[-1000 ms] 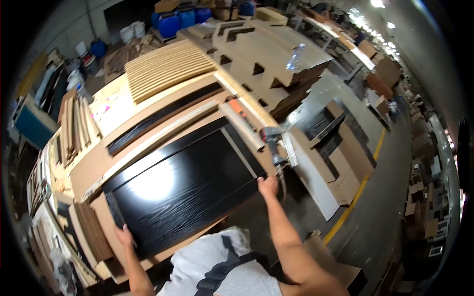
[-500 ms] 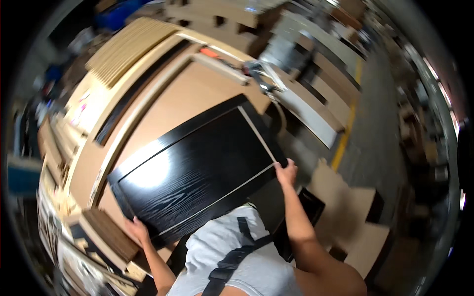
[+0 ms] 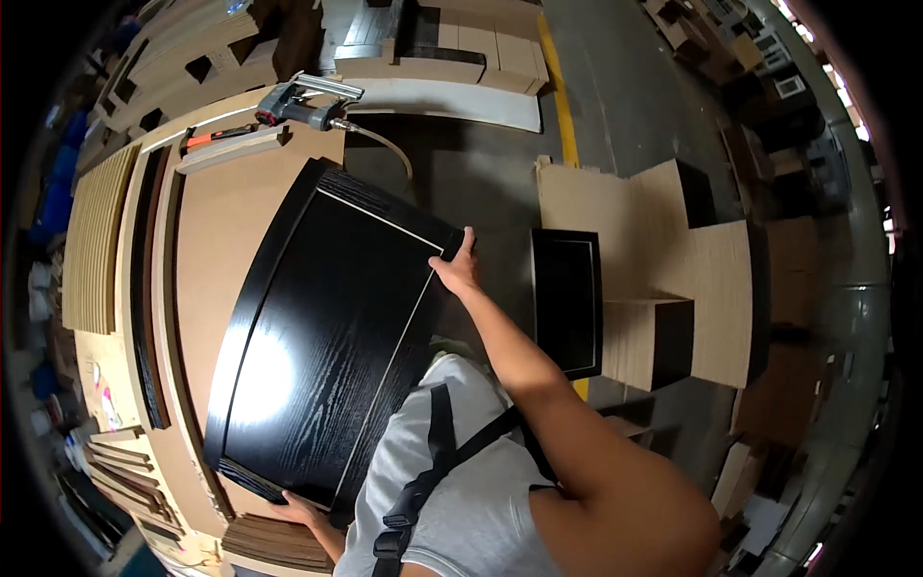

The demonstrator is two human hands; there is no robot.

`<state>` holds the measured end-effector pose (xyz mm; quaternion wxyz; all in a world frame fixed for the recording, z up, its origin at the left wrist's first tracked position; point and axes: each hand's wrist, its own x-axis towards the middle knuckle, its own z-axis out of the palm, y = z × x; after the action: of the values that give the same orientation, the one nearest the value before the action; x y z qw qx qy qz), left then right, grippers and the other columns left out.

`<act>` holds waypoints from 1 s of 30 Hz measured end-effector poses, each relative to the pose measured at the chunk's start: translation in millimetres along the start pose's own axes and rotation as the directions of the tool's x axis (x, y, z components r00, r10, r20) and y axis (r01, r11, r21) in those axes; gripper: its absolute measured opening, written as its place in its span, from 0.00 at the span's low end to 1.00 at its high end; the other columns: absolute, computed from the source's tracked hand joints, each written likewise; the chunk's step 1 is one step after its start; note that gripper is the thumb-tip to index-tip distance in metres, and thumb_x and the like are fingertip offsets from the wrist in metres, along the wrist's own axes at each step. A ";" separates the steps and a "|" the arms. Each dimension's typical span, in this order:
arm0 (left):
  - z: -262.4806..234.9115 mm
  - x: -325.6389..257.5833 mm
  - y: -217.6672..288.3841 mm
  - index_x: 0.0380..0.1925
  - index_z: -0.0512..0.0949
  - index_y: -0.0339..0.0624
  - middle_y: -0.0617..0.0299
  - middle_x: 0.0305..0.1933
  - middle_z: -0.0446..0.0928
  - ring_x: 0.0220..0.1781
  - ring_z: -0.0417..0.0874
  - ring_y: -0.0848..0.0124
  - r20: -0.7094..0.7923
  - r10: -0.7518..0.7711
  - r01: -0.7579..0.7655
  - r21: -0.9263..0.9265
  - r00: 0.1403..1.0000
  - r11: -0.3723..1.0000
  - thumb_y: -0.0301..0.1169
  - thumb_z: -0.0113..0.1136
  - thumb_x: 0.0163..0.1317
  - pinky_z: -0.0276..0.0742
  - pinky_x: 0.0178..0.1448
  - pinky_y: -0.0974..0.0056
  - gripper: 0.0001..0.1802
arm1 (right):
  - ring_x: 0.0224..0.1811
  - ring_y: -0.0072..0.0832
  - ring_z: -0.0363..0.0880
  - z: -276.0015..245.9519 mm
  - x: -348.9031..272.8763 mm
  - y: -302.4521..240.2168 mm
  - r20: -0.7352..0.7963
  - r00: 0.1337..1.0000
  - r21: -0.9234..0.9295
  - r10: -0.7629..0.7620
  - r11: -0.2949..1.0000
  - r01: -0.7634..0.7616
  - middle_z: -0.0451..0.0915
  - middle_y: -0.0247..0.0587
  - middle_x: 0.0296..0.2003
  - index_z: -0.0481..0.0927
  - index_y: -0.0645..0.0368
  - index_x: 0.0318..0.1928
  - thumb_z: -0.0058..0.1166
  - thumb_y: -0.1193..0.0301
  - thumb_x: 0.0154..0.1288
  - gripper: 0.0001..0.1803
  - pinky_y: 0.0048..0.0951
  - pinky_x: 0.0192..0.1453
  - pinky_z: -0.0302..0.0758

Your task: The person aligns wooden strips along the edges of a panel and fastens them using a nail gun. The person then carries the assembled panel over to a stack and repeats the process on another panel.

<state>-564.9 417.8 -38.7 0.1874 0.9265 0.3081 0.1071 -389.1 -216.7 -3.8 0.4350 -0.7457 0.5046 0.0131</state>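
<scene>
I hold a black wood-grain cabinet door (image 3: pixel 332 317) with a raised frame and a thin pale line along two inner edges. It is tilted over the workbench, and bright light glares off its lower left part. My right hand (image 3: pixel 457 264) grips its far right corner, thumb on the face and fingers at the edge. At the near end, my left hand (image 3: pixel 303 510) holds the lower edge, with its fingers partly hidden beneath the door. Beyond the door's far end, a nail gun (image 3: pixel 303 106) with an air hose lies on the bench beside an orange-handled tool (image 3: pixel 216 137).
A stack of pale ribbed strips (image 3: pixel 101 245) lies along the bench's left side. Brown strips (image 3: pixel 274 540) are piled near my left hand. To my right stand a small black framed piece (image 3: pixel 565 303) and stacked cardboard-coloured boxes (image 3: pixel 721 298). A yellow line (image 3: pixel 558 87) crosses the grey floor.
My view has turned to the right, and the boxes on that side show more fully. The door now stands more steeply in the picture, both hands still on it.
</scene>
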 end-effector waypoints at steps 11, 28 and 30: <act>-28.3 72.8 -11.2 0.52 0.75 0.25 0.46 0.50 0.80 0.49 0.80 0.55 0.400 -0.175 0.263 -0.176 0.899 0.949 0.48 0.60 0.70 0.74 0.57 0.53 0.30 | 0.71 0.56 0.66 -6.6 -1.3 3.9 0.012 0.998 0.064 -0.061 0.996 0.060 0.62 0.66 0.69 0.41 0.48 0.79 0.72 0.61 0.53 0.62 0.47 0.73 0.68; 53.9 -142.1 334.3 0.74 0.57 0.38 0.36 0.81 0.43 0.83 0.41 0.41 0.677 0.662 -0.792 -0.190 0.322 0.580 0.46 0.77 0.46 0.39 0.79 0.29 0.58 | 0.73 0.57 0.65 -7.0 -5.5 17.2 0.019 0.982 0.125 -0.189 0.975 0.185 0.62 0.66 0.71 0.39 0.50 0.80 0.72 0.54 0.55 0.64 0.45 0.75 0.66; 60.7 -158.5 345.6 0.74 0.57 0.35 0.32 0.80 0.44 0.83 0.41 0.38 0.662 0.668 -0.832 -0.120 0.341 0.542 0.41 0.69 0.54 0.43 0.75 0.23 0.50 | 0.72 0.57 0.65 -15.2 -5.2 22.8 0.046 0.990 0.198 -0.132 0.973 0.121 0.63 0.65 0.71 0.43 0.51 0.80 0.71 0.52 0.56 0.61 0.46 0.74 0.65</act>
<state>-487.1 48.2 36.0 0.0954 0.9519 -0.2302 -0.1783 -415.4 -225.5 -6.5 0.5204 -0.7294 0.4420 -0.0422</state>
